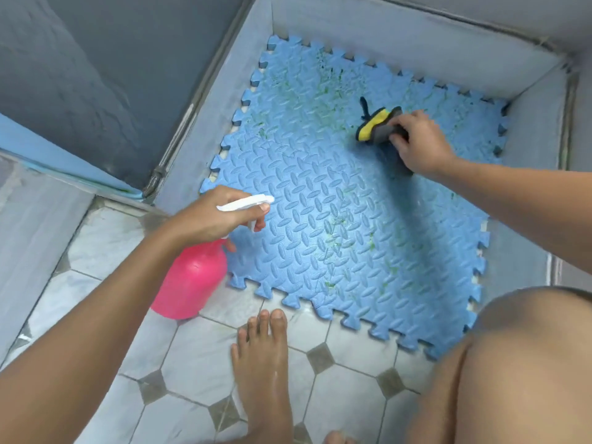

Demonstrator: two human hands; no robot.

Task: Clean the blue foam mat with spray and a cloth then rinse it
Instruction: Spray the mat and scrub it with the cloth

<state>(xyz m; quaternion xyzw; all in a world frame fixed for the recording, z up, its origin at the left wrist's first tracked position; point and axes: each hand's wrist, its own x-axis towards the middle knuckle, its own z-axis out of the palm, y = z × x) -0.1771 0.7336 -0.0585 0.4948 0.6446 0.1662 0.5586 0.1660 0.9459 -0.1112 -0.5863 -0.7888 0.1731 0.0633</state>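
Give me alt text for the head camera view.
A right hand presses a yellow and grey cloth onto a green-stained blue foam mat, while the left hand aims a pink spray bottle. Tiled floor lies below.

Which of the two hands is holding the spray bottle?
The left hand, gripping the white trigger of the pink bottle at the mat's near-left edge. The right hand instead presses a cloth onto the mat's far side.

No readable text, label or number anywhere.
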